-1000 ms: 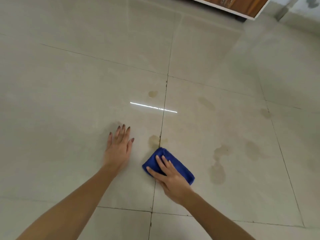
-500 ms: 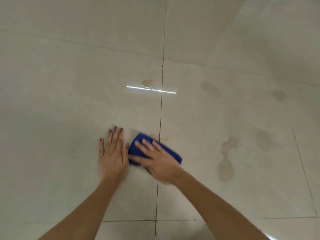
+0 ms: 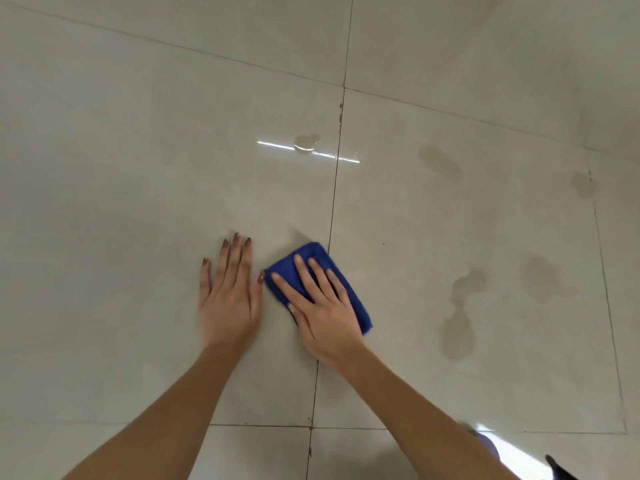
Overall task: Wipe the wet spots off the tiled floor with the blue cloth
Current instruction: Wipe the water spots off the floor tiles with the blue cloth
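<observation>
A folded blue cloth [image 3: 349, 289] lies flat on the pale tiled floor [image 3: 138, 168], just left of a grout line. My right hand [image 3: 322, 313] presses on it with straight, spread fingers. My left hand [image 3: 228, 299] rests flat on the tile right beside the cloth, its thumb tip almost at the cloth's left corner. Wet spots show on the floor: a small puddle [image 3: 306, 144] ahead near a light reflection, an oval patch [image 3: 440, 162], a double blotch [image 3: 459, 320] to the right, a round patch [image 3: 540, 278], and a faint one [image 3: 583, 183] farther right.
Grout lines cross the floor, one running straight ahead past the cloth. A dark object and a bright glare [image 3: 519, 455] sit at the bottom right corner.
My right hand slid the cloth left and forward over the spot by the grout line, which no longer shows. The camera tilted down and moved closer; my left hand stayed planted.
</observation>
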